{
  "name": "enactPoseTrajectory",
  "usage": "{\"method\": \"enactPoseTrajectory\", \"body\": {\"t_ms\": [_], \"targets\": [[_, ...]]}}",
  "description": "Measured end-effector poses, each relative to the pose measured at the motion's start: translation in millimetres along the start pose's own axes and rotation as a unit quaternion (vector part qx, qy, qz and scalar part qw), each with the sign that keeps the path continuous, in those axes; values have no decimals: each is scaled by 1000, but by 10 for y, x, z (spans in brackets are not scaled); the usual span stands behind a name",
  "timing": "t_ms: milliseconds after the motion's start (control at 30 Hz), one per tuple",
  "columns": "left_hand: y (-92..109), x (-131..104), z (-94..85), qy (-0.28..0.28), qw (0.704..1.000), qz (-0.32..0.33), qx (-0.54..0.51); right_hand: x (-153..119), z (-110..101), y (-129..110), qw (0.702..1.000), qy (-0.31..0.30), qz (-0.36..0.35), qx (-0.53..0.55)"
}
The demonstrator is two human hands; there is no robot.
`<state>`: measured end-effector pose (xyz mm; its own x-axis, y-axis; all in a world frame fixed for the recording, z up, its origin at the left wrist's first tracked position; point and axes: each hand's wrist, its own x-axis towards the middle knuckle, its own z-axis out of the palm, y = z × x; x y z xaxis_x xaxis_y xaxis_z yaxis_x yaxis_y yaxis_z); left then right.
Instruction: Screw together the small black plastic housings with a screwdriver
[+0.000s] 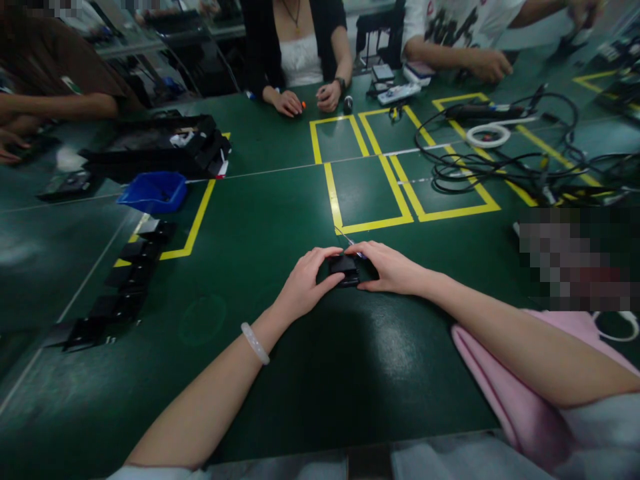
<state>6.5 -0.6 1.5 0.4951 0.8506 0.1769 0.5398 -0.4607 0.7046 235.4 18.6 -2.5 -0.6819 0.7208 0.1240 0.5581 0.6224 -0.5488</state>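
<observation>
left grip (303,283), right grip (393,268) around black part (344,266)

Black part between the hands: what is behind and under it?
Behind the black part are a thin item and, farther off, yellow tape on the green table. The part itself covers whatever is directly underneath.

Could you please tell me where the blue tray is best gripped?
I'd probably pinch the blue tray by its right rim, coming from the right: its wall looks tallest there, while black parts start at its near side and a black frame lies behind.
</observation>
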Motion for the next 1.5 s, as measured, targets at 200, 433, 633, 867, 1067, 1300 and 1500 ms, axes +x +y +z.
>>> {"method": "enactPoseTrajectory", "body": {"t_ms": [200,433,633,867,1067,1300,1500], "targets": [[-81,21,-1,43,974,-92,-201,-1,0,5,1000,5,-4,25],[-226,53,14,110,940,-155,-284,-2,-14,-1,999,0,-17,41],[-223,60,-41,128,937,-181,-270,-12,-52,-28,992,2,-16,126],[-177,73,-60,126,944,-176,-249,17,-20,110,940,93,56,322],[-171,74,-65,121,940,-181,-262,65,-4,223,871,141,133,450],[-234,71,-56,116,926,-190,-306,71,-4,285,834,155,163,504],[-271,91,-72,95,917,-175,-345,80,-32,299,818,150,169,529]]}}
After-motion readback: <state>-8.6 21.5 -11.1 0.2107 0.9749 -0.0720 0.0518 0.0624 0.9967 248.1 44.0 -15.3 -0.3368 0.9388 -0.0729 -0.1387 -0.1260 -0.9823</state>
